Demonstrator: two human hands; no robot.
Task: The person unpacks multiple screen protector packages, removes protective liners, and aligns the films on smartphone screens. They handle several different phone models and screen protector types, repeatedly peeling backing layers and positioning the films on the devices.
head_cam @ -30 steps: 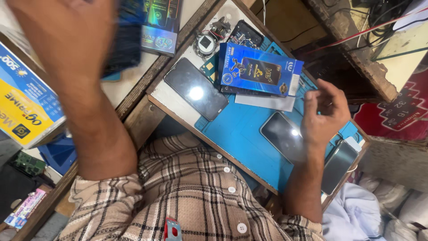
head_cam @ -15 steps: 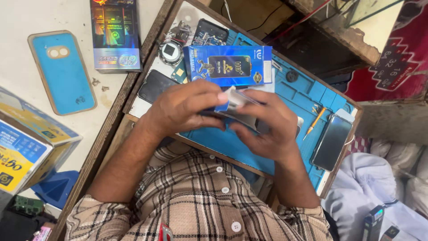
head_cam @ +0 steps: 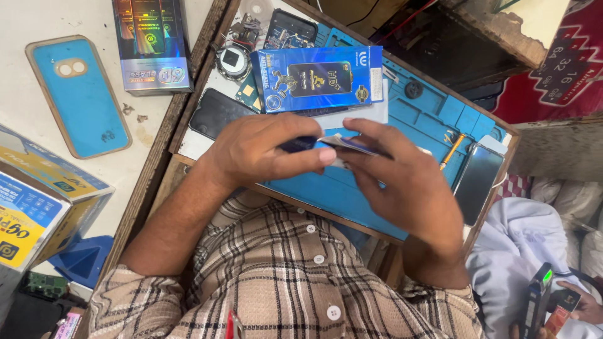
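Since half a second ago both hands have drawn a little closer to the body and the view has tilted, so the blue phone case [head_cam: 78,94] on the left now shows whole; a second ago the left arm was raised high over the left side and the right hand lay flat on a dark phone on the mat. From the head camera, the left hand [head_cam: 264,150] and right hand [head_cam: 402,179] meet over the blue work mat [head_cam: 352,201] on the surface, and between them is a small flat packet [head_cam: 342,144], blue and white, held just above the mat. Left-hand thumb and fingers are pinched together on its near end; the right-hand fingers are closed on its far end, so both grips are clamped on the packet. Whether it is torn open I cannot tell, since the fingers cover most of it. Judging by this, the work looks early: the packet is in hand but nothing from it is laid out. A blue box [head_cam: 317,78] lies just behind the hands, touching a dark phone [head_cam: 217,113] at its left; another dark phone [head_cam: 477,182] lies at the mat's right edge, beside a yellow-handled tool [head_cam: 451,150]. A shiny box [head_cam: 151,44] stands on the pale surface to the left, with loose parts [head_cam: 235,59] nearby. At the lower right, another person's hand [head_cam: 581,307] holds a small device.
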